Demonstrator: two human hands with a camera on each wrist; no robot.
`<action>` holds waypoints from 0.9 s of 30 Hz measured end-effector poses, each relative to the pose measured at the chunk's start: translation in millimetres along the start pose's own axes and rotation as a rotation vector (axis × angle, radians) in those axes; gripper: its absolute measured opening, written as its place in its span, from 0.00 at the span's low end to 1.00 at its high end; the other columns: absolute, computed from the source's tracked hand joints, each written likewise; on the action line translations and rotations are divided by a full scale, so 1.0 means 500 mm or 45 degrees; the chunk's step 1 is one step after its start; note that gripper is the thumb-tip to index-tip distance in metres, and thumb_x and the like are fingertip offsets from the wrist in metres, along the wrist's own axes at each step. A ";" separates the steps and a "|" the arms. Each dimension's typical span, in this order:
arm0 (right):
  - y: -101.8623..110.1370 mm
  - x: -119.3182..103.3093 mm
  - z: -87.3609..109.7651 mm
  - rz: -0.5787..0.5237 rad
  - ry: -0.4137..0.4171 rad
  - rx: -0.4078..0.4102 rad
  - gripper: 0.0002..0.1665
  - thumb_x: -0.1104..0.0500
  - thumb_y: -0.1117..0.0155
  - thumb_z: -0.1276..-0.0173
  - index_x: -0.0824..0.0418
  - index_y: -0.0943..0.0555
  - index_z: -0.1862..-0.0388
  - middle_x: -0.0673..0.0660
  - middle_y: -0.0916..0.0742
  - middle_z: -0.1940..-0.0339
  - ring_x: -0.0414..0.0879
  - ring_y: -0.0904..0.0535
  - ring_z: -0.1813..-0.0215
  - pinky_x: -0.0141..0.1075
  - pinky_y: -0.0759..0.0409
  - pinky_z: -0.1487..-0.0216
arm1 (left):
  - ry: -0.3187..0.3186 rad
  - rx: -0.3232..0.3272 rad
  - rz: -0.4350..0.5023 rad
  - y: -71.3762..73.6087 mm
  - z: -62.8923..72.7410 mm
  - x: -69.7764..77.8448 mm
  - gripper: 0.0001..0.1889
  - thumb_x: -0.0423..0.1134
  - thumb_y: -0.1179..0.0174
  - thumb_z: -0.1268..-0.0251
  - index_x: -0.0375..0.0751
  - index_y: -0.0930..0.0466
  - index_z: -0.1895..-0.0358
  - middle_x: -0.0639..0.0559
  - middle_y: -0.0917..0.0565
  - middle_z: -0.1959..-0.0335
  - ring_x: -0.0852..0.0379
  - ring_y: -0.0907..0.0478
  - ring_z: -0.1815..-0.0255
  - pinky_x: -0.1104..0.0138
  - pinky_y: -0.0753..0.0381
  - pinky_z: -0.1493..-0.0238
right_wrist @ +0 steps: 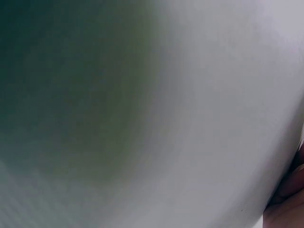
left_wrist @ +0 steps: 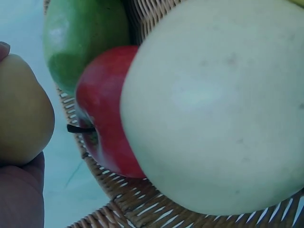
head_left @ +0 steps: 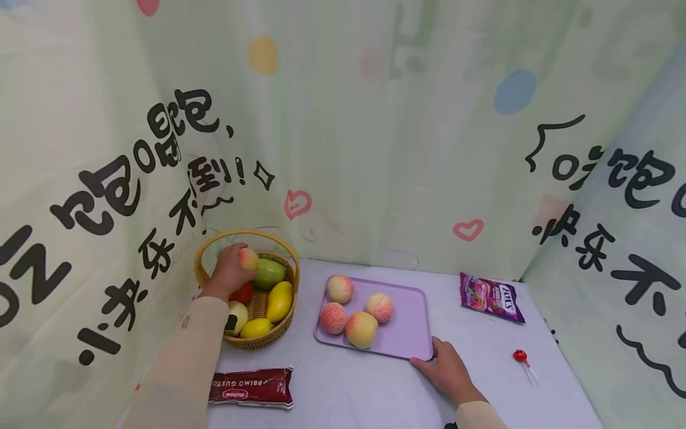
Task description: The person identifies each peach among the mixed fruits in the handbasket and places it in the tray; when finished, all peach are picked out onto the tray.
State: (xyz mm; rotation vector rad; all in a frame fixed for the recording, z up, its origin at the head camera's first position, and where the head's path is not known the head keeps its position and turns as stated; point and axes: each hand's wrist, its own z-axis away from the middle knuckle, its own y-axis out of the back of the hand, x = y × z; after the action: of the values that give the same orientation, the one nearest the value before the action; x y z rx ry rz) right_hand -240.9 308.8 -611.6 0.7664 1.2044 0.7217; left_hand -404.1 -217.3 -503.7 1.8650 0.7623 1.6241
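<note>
My left hand (head_left: 227,271) grips a pale yellow peach (head_left: 249,258) over the back left of the wicker basket (head_left: 293,268). In the left wrist view this peach (left_wrist: 23,111) is held between thumb and fingers, beyond the basket's rim. Inside the basket lie a green mango (head_left: 270,273), a red apple (head_left: 243,294), a large pale round fruit (left_wrist: 213,104) and two yellow fruits (head_left: 279,302). My right hand (head_left: 447,369) holds the near right corner of a lilac tray (head_left: 407,325), its thumb along the front edge. Several peaches (head_left: 361,330) sit on the tray's left part.
A dark red packet (head_left: 252,387) lies in front of the basket. Right of the tray are a purple snack bag (head_left: 491,298) and a red lollipop (head_left: 520,356). Printed curtains (head_left: 375,179) hang behind and on both sides of the white table (head_left: 332,393).
</note>
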 end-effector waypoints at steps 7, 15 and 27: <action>0.000 0.004 -0.003 -0.001 0.011 0.005 0.56 0.34 0.23 0.43 0.75 0.28 0.32 0.64 0.15 0.49 0.56 0.19 0.47 0.58 0.22 0.41 | 0.031 -0.012 0.067 -0.001 0.013 0.025 0.43 0.38 0.32 0.45 0.37 0.39 0.24 0.31 0.36 0.26 0.36 0.31 0.37 0.44 0.27 0.36; -0.004 0.009 -0.003 -0.021 0.037 0.004 0.52 0.35 0.23 0.44 0.72 0.24 0.36 0.62 0.14 0.51 0.56 0.18 0.46 0.58 0.22 0.41 | 0.050 -0.045 0.082 -0.002 0.034 0.041 0.43 0.40 0.31 0.44 0.38 0.39 0.23 0.33 0.36 0.26 0.38 0.29 0.41 0.47 0.25 0.40; -0.001 0.005 -0.004 -0.021 0.054 0.008 0.51 0.36 0.23 0.43 0.73 0.25 0.35 0.62 0.14 0.52 0.54 0.19 0.49 0.58 0.22 0.42 | 0.033 -0.007 0.166 -0.005 0.066 0.045 0.43 0.42 0.28 0.43 0.38 0.38 0.24 0.35 0.31 0.29 0.38 0.28 0.40 0.45 0.25 0.37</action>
State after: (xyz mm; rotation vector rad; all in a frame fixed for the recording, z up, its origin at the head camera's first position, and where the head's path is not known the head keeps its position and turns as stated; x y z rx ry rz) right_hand -242.1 310.9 -613.8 0.7492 1.2502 0.7239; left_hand -369.1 -200.4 -494.4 1.9282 0.6589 1.7317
